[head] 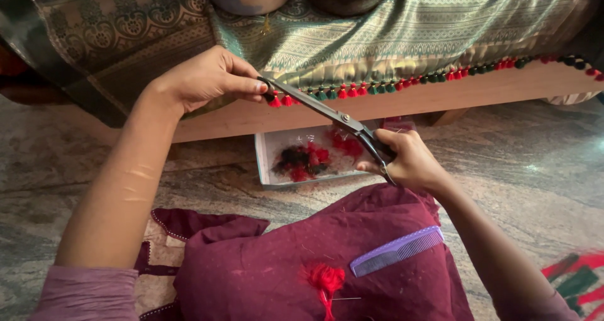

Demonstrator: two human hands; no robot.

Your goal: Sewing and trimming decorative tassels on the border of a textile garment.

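Along the front edge of a low wooden bench (440, 97) hangs a green and gold patterned silk cloth (402, 38), its hem lined with a row of small red and dark green thread tassels (402, 84). At the left end of that row, the left hand (204, 78) pinches one red tassel (275, 101) between thumb and fingers, which are clenched on it and on the hem just above. The right hand (409, 160) grips the handles of long steel scissors (327, 112), fingers closed through and around the loops; the blades slant up and left, and their tips meet the pinched tassel right beside the left fingertips.

Below the scissors, on the mottled stone floor (522, 170), a shallow pale tray (264, 163) sits partly under the bench and holds red and dark thread clippings (305, 157). Nearer the camera, a maroon garment (270, 258) covers the person's lap. On it lie a lilac plastic comb (396, 250) and, just to its left, a loose tuft of red thread (326, 278). Red and green strips (576, 277) show at the lower right edge.
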